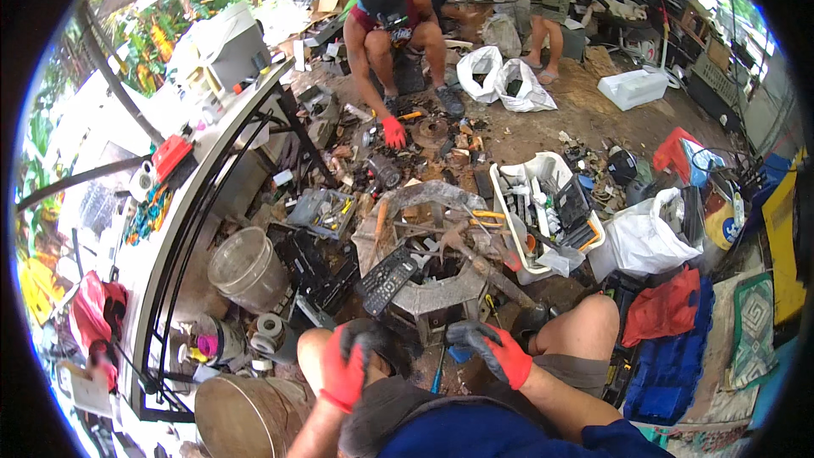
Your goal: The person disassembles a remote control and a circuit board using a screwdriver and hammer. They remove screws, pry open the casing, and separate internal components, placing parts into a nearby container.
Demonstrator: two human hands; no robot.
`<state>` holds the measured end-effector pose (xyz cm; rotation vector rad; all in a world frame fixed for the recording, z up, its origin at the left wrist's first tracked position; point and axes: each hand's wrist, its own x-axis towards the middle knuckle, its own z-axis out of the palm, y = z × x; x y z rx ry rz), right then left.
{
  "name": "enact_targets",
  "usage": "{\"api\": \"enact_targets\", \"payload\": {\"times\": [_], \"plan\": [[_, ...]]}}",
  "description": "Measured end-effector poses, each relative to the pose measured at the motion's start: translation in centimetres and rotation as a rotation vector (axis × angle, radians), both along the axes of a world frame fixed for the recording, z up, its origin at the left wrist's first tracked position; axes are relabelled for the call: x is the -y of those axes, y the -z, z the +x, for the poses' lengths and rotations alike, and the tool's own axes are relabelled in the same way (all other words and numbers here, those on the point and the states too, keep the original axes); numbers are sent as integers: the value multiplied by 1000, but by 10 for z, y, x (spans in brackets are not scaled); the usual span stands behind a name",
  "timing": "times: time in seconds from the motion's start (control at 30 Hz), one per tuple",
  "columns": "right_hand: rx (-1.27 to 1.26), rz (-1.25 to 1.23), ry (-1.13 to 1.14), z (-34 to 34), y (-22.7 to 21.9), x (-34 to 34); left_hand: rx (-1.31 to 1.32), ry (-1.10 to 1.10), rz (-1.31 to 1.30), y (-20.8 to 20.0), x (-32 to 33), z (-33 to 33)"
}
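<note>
My left hand (346, 366), in a red and grey glove, rests curled over my left knee, and its fingers hide whatever is under them. My right hand (494, 349), gloved the same way, hovers between my knees with bent fingers. It is just above a small blue piece (459, 355) and a thin blue-handled tool (437, 371). Right in front of both hands stands a grey stone block (441, 295). A black remote control (386, 280), a rusty hammer (475, 261) and yellow-handled pliers (485, 219) lie on it.
A white bin (509, 229) of scrap parts stands to the right, beside a white bag (644, 242). A clear bucket (246, 267) and tape rolls (267, 331) sit left by a metal frame table (182, 229). Another person crouches ahead, their red-gloved hand (393, 131) in the scrap pile.
</note>
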<state>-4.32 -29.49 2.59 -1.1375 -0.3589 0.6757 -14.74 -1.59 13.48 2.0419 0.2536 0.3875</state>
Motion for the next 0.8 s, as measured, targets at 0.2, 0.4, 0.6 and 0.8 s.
{"api": "enact_targets", "payload": {"times": [0.2, 0.4, 0.6, 0.8], "plan": [[-39, 72, -35, -24, -47, -43, 182, -58, -427, 55, 90, 58], [57, 10, -66, -18, -69, -65, 92, -86, -202, 99, 52, 79], [68, -180, -90, -25, -32, -58, 11, -100, -224, 116, 47, 67], [223, -104, -119, -37, -61, -43, 110, -106, -198, 48, 65, 57]]}}
